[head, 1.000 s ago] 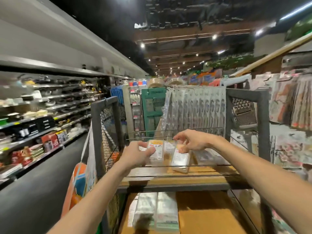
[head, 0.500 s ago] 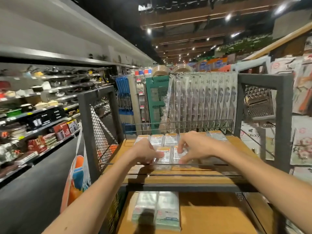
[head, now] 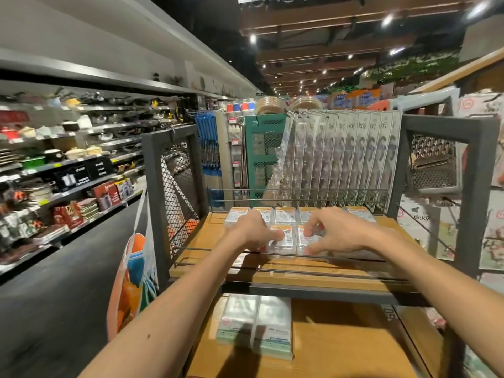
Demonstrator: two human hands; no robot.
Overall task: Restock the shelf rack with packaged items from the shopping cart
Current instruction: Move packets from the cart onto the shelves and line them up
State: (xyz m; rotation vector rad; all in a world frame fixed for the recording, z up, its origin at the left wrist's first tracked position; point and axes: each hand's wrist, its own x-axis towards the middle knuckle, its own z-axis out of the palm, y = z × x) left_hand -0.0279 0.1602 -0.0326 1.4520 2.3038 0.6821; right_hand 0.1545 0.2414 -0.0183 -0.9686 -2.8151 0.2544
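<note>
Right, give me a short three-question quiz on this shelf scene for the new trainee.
1. True or false: the left hand and the right hand both touch the front small packs on the upper shelf.
2. The tall clear packs behind the wire rail: A lie flat; B stand upright in a row; C hang from hooks.
3. Fill in: the lower shelf holds ___ pale green packs side by side.
Key: 1 true; 2 B; 3 two.
</note>
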